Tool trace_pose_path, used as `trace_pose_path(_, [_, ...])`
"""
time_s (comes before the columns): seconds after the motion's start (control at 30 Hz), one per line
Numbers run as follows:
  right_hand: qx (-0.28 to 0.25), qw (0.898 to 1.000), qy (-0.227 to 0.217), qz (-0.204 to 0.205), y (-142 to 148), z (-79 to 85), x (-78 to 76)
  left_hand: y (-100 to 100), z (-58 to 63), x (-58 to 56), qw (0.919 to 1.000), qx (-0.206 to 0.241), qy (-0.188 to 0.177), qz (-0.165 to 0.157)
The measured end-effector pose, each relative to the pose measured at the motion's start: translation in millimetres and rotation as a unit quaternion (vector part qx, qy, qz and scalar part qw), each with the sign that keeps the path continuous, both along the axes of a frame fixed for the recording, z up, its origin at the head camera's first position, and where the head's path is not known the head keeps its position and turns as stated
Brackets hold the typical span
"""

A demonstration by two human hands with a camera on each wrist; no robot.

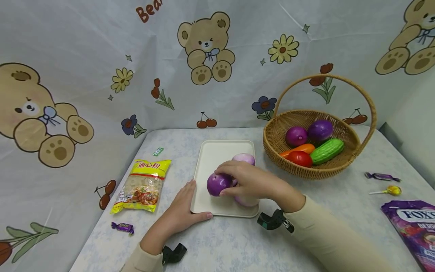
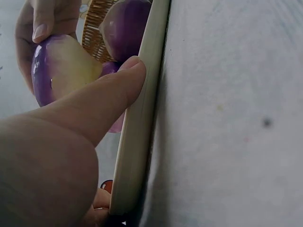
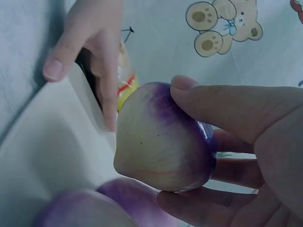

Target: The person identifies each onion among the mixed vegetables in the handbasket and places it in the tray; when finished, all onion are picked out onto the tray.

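Note:
My right hand (image 1: 249,179) grips a purple-and-white turnip (image 3: 161,137) between thumb and fingers, over the white tray (image 1: 213,158). Its glossy purple end (image 1: 218,184) faces up in the head view; in the right wrist view the pale, pointed end shows. Other pale purple turnips lie on the tray's right side, one at the far end (image 1: 244,158) and one nearer (image 1: 247,201), partly hidden by the right hand. The left hand (image 1: 180,207) touches the tray's near-left corner, fingers straight along the left side. Its thumb (image 2: 111,92) rests on the near rim.
A wicker basket (image 1: 309,173) with purple round vegetables, a carrot, a tomato and a green cucumber-like vegetable stands back right. At left lie a yellow pasta bag (image 1: 142,185) and a wrapped candy (image 1: 123,227). Far right are another candy (image 1: 383,176), a lollipop (image 1: 393,190) and a purple FOX'S bag (image 1: 412,226).

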State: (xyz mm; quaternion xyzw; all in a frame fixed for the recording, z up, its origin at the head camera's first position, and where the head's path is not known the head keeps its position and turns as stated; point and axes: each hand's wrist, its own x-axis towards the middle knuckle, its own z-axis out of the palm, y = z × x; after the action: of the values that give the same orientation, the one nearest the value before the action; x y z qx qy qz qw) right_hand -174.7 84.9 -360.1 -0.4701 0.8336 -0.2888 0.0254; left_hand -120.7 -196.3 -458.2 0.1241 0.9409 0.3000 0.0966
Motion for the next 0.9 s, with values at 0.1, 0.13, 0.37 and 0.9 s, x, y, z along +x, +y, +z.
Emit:
trace_pose_path(0.1, [0.014,1.0,-0.001,0.0,-8,-6.2,3.1,0,0.9,-0.1,1.0,-0.003,0.0,0.0])
trace_pose_path(0.13, [0.017,1.0,-0.002,0.0,-10,-8.6,3.8,1,1.2,-0.1,1.0,-0.003,0.0,0.0])
trace_pose_path(0.37, [0.028,0.999,0.016,0.005,-17,-23.0,5.2,1,1.3,0.2,1.0,-0.004,0.001,-0.005])
trace_pose_path(0.9, [0.06,0.997,0.045,-0.008,-19,-29.1,9.9,0,1.1,1.6,0.9998,0.001,0.018,-0.012])
